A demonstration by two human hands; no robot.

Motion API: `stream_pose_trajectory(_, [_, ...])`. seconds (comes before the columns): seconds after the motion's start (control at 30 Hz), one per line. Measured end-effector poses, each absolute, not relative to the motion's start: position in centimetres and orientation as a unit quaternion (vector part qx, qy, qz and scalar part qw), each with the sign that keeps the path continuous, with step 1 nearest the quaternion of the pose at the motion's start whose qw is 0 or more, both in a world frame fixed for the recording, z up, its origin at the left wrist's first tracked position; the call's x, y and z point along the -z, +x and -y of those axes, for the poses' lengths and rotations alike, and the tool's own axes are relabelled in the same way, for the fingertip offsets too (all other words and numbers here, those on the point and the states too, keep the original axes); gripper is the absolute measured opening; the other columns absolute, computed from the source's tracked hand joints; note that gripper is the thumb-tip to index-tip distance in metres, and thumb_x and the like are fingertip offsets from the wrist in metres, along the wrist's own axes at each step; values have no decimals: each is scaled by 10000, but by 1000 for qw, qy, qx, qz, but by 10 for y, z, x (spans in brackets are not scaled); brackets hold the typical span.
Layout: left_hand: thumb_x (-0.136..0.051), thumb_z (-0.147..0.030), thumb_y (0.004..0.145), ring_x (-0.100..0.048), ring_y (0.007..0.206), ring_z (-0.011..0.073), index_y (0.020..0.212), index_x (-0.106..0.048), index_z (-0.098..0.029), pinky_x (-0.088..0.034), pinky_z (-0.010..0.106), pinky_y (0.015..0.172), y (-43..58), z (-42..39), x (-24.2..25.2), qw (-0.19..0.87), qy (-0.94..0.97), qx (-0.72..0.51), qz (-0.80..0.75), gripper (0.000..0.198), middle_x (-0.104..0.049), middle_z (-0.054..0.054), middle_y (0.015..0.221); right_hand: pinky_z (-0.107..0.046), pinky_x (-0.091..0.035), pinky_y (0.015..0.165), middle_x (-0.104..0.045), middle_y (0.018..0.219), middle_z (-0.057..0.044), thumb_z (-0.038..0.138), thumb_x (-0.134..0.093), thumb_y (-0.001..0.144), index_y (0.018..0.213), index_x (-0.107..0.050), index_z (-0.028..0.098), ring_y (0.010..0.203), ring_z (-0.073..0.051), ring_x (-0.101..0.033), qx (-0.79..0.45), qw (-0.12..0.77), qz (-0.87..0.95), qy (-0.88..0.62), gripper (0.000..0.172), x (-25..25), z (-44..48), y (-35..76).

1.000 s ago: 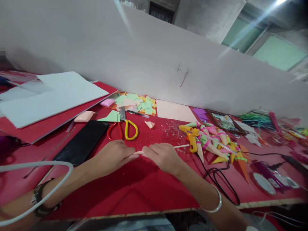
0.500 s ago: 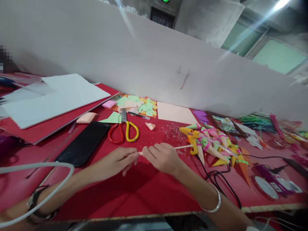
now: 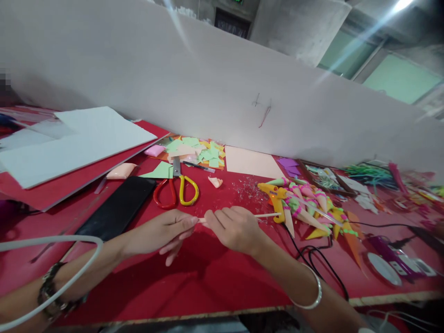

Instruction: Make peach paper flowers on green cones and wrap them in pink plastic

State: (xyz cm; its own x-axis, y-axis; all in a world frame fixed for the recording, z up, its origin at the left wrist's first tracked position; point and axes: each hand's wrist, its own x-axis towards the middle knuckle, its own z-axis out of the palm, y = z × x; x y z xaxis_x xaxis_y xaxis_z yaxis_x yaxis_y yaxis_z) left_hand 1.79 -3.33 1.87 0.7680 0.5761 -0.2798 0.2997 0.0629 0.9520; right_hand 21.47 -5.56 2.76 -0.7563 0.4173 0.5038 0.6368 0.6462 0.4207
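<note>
A thin pale stick [image 3: 268, 215] lies level across my two hands, low over the red tabletop [image 3: 208, 286]. Thumb and forefinger of my left hand [image 3: 169, 231] pinch its left end, while the other fingers hang loosely below. My right hand [image 3: 232, 230] is wrapped around the stick, and its far part sticks out to the right toward a yellow glue gun [image 3: 278, 203]. Just beyond my hands are scissors [image 3: 189, 190] with one red and one yellow handle, and a small scrap of peach paper [image 3: 215, 182].
Left of the scissors lies a black phone [image 3: 116, 208]. Large white sheets [image 3: 79, 143] cover the far left. Paper cones [image 3: 312, 203] are heaped beside the glue gun, whose black cable [image 3: 312, 252] loops near the front edge. A white wall [image 3: 208, 83] stands behind.
The lower fingers of my left hand have dropped and spread downward. My right hand keeps its hold on the stick. The whole view has shifted very slightly.
</note>
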Motion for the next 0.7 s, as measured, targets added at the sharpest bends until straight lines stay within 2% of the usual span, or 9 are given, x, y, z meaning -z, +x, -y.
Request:
stream_pose_trajectory(0.03, [-225, -497, 858, -426, 305, 101, 587, -331, -190, -320, 188, 364, 19, 34, -18, 675, 653, -109, -326, 423, -303, -87, 313, -276, -218, 482, -521, 561, 20, 206, -425, 865, 900, -537, 126, 525, -106, -457, 302, 183, 888, -295, 142, -28, 54, 215])
stream_pose_trajectory(0.1, [-229, -482, 862, -447, 346, 103, 607, -378, -180, -361, 198, 416, 21, 32, -18, 650, 671, -130, -332, 423, -378, -67, 340, -274, -223, 482, -528, 562, 18, 215, -407, 874, 908, -539, 134, 530, -107, -468, 286, 174, 890, -311, 159, -26, 51, 216])
stream_pose_trajectory(0.2, [-280, -430, 869, -503, 486, 105, 660, -498, -155, -375, 201, 540, 17, 24, -20, 473, 797, -147, -346, 408, -526, -14, 490, -264, -219, 464, -557, 570, 19, 265, -360, 894, 895, -547, 170, 519, -106, -496, 201, 132, 896, -373, 211, -25, 48, 222])
stream_pose_trajectory(0.27, [-301, -406, 869, -500, 524, 104, 666, -538, -152, -346, 192, 554, 10, 17, -20, 354, 855, -129, -356, 403, -543, -3, 547, -249, -232, 459, -596, 613, 15, 299, -347, 895, 889, -553, 191, 532, -108, -529, 127, 99, 897, -413, 233, -26, 47, 229])
stream_pose_trajectory(0.33, [-292, -385, 875, -482, 517, 100, 679, -549, -157, -325, 189, 544, 2, 11, -18, 290, 878, -118, -363, 396, -529, -7, 552, -229, -277, 488, -630, 674, 2, 310, -350, 891, 897, -560, 204, 586, -116, -567, 60, 84, 889, -446, 235, -30, 45, 239])
stream_pose_trajectory(0.47, [-307, -362, 875, -488, 533, 111, 723, -557, -172, -317, 200, 558, -10, -2, -5, 210, 893, -145, -370, 348, -546, -5, 575, -232, -359, 600, -655, 813, -36, 252, -353, 883, 925, -570, 204, 728, -148, -593, -23, 114, 837, -535, 226, -31, 27, 259])
stream_pose_trajectory(0.53, [-300, -359, 879, -513, 563, 127, 775, -570, -179, -324, 209, 568, -12, -6, 3, 167, 903, -142, -369, 341, -577, 6, 613, -247, -383, 643, -644, 893, -63, 224, -389, 855, 1015, -546, 189, 792, -167, -584, -33, 150, 799, -582, 228, -25, 9, 264])
stream_pose_trajectory(0.6, [-283, -362, 884, -547, 613, 146, 848, -581, -182, -333, 219, 573, -11, -8, 9, 125, 914, -123, -365, 350, -613, 27, 677, -263, -397, 692, -630, 914, -75, 171, -380, 838, 1022, -550, 174, 823, -172, -570, -32, 162, 789, -591, 251, -15, -13, 265])
stream_pose_trajectory(0.7, [-282, -361, 888, -575, 674, 162, 897, -584, -188, -347, 230, 593, -11, -8, 13, 72, 927, -99, -353, 348, -647, 47, 770, -360, -373, 808, -547, 1061, -153, 117, -357, 812, 1157, -457, 119, 983, -227, -494, -7, 201, 756, -623, 359, -3, -39, 259])
